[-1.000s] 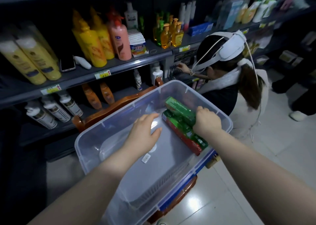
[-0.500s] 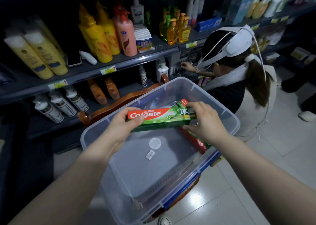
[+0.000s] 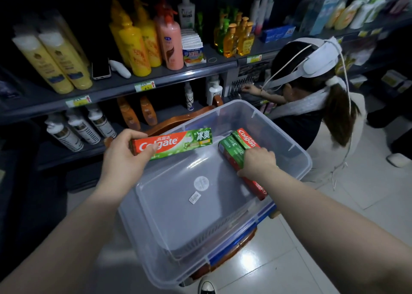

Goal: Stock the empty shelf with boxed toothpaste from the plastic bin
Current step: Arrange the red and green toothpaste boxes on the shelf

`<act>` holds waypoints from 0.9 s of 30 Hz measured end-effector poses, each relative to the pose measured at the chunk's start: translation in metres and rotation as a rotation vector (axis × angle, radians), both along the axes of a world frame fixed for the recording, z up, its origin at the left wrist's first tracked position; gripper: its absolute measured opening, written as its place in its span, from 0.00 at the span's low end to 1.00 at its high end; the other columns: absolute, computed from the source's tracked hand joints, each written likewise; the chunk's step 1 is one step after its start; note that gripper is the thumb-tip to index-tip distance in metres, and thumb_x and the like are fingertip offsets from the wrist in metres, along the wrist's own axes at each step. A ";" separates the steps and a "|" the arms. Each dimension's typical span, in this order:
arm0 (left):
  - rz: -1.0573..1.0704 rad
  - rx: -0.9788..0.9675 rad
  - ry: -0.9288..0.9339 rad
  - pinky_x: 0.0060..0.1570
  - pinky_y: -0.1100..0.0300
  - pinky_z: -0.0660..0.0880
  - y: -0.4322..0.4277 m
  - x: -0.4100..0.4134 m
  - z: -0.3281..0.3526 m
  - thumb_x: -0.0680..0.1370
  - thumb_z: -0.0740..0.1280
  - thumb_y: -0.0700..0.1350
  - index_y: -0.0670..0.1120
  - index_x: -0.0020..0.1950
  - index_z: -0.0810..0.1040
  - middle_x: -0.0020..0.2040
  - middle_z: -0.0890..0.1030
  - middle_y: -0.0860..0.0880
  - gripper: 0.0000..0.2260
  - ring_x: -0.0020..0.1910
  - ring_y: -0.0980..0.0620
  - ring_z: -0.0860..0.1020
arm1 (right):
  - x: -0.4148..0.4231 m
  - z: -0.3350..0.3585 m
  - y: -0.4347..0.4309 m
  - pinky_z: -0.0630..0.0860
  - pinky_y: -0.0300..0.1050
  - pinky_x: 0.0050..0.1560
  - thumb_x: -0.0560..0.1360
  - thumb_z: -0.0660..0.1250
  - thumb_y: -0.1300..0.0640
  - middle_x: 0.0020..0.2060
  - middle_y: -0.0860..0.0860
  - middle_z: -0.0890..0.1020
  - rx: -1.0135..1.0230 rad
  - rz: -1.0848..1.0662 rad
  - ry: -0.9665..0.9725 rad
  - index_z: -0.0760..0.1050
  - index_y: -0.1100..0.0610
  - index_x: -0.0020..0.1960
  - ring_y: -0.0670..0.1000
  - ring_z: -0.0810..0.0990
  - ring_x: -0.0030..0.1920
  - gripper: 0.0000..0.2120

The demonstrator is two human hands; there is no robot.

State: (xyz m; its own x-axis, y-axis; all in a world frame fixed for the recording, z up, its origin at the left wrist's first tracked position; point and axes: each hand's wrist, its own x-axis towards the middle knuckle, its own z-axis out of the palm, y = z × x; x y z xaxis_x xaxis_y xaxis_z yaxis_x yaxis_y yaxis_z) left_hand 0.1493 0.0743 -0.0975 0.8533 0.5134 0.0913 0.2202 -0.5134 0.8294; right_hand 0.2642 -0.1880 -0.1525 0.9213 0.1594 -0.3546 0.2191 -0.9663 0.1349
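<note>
Toothpaste is up and out in the left hand (image 3: 124, 159): a long red-and-green Colgate toothpaste box (image 3: 171, 144), held level over the far left rim of the clear plastic storage bin (image 3: 298, 159). Fingers wrap the top of the box's red end and the thumb presses across its front face, so that hand is firmly clamped on it. The box's green end points right, hanging free above the bin's interior.

Over on the other side, the right hand (image 3: 258, 162) is down inside the bin, fingers curled over the remaining red-and-green toothpaste boxes (image 3: 236, 144) lying flat against the right wall. The palm covers their middle; whether the fingers are actually gripping one or only resting on top, the commentator cannot tell from this angle. The bin's floor is otherwise bare apart from a round white sticker (image 3: 201, 182) and a small white barcode label (image 3: 194, 197).

The bin sits on a brown wooden chair (image 3: 178, 120), whose curved backrest shows behind the far rim. Behind that stands the dark metal shop shelving (image 3: 169, 77), its upper tier loaded with tall yellow shampoo bottles (image 3: 133, 39) and a pink pump bottle (image 3: 169, 41). To the right, a second person with a white head-mounted rig (image 3: 316, 59) crouches, one hand reaching into the lower shelf.
</note>
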 end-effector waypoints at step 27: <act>0.491 -0.065 -0.419 0.49 0.49 0.76 0.222 -0.207 0.083 0.75 0.71 0.41 0.53 0.50 0.76 0.50 0.81 0.44 0.09 0.46 0.49 0.79 | -0.112 0.155 0.270 0.79 0.42 0.39 0.75 0.61 0.49 0.42 0.56 0.82 1.480 -0.228 1.124 0.77 0.59 0.53 0.52 0.81 0.39 0.15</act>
